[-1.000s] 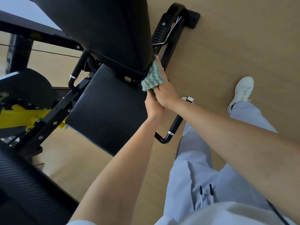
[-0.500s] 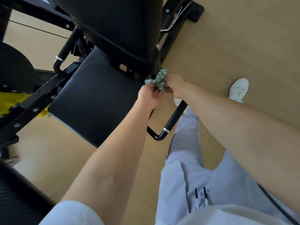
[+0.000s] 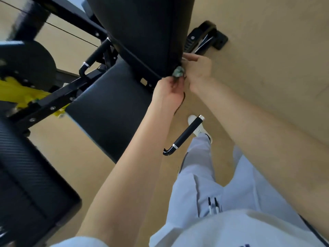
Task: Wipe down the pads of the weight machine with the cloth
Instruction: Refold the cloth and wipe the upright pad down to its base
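The weight machine's black back pad (image 3: 142,31) rises at the top centre, and its black seat pad (image 3: 110,111) lies below it. A small green-and-white cloth (image 3: 178,72) is bunched at the back pad's lower right corner. My left hand (image 3: 168,93) reaches up from below and pinches the cloth's lower end. My right hand (image 3: 198,71) is on the cloth's right side, fingers against the pad's edge, and holds the cloth too. Most of the cloth is hidden between the two hands.
A black handle bar (image 3: 185,135) sticks out below the seat pad, over my white shoe (image 3: 198,128). Black frame bars (image 3: 53,102), a yellow part (image 3: 19,93) and a round black weight plate (image 3: 26,63) fill the left. Another black pad (image 3: 26,189) lies at lower left. The floor is tan wood.
The cloth went from spread flat against the pad's edge to a small crumpled bunch held between both hands. The view shifted, so the hands now sit higher and further right.
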`<state>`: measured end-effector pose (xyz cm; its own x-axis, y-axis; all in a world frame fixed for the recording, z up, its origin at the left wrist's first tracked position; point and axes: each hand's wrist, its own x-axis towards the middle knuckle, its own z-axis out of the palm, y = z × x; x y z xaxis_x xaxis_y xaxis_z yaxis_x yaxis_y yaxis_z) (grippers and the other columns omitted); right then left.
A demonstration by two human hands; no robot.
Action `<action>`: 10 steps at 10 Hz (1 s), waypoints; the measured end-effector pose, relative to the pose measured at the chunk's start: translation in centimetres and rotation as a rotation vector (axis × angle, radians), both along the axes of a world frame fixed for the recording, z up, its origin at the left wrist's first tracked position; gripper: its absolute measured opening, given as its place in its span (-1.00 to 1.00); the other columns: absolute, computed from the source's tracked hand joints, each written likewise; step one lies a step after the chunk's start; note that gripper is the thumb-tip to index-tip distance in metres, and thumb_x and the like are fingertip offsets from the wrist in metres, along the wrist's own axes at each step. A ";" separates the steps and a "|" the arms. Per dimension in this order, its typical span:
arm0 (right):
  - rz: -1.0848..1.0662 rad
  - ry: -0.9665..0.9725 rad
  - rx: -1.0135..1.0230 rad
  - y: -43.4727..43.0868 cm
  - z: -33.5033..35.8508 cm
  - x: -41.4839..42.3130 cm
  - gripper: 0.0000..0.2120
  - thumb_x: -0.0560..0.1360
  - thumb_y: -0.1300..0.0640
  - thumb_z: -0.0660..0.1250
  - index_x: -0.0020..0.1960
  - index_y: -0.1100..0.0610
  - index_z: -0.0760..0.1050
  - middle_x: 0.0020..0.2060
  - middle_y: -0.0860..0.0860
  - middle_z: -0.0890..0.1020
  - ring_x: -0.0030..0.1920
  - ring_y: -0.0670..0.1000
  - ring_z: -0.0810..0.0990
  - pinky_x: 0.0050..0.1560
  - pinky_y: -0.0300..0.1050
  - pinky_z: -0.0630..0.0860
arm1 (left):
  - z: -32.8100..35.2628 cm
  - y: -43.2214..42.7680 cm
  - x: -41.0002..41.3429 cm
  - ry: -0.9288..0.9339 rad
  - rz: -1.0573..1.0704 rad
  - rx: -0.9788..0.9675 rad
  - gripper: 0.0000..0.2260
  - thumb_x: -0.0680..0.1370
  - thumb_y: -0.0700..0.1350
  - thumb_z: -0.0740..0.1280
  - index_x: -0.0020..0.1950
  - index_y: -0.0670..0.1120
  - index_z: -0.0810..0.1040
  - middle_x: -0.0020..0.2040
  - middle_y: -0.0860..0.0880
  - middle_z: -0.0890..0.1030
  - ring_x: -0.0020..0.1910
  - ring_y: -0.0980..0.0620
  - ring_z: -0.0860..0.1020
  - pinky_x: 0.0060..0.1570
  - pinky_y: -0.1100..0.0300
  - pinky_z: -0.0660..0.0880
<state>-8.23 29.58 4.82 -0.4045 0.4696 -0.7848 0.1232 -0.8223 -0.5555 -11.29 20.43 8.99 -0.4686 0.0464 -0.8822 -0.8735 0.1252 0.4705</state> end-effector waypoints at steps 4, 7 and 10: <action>0.463 0.418 -0.194 10.2 9.1 12.9 -0.78 0.60 0.23 0.33 0.23 0.23 0.54 0.07 0.12 0.67 0.01 0.07 0.68 0.08 0.00 0.63 | 11.1 4.9 9.8 0.152 -0.097 0.239 -0.78 0.60 -0.30 0.24 0.13 -0.09 0.59 -0.05 -0.05 0.71 -0.06 0.00 0.65 0.05 0.10 0.55; 0.499 0.308 -0.067 20.5 15.2 16.9 -0.78 0.65 0.11 0.29 0.20 0.21 0.57 0.07 0.12 0.70 0.07 0.09 0.69 0.17 0.07 0.64 | 16.6 14.3 12.5 0.323 -0.078 0.236 -0.78 0.57 -0.24 0.21 0.11 -0.14 0.62 -0.03 -0.09 0.69 -0.04 -0.06 0.61 0.05 0.02 0.53; 0.308 0.272 0.169 33.4 17.7 14.9 -0.87 0.59 0.35 0.30 0.06 0.15 0.53 -0.06 0.08 0.69 -0.06 0.02 0.70 -0.05 -0.13 0.64 | 16.1 25.2 8.2 0.467 -0.083 0.267 -0.95 0.56 -0.22 0.22 -0.08 -0.10 0.46 -0.02 -0.15 0.53 0.01 -0.10 0.49 0.10 -0.05 0.44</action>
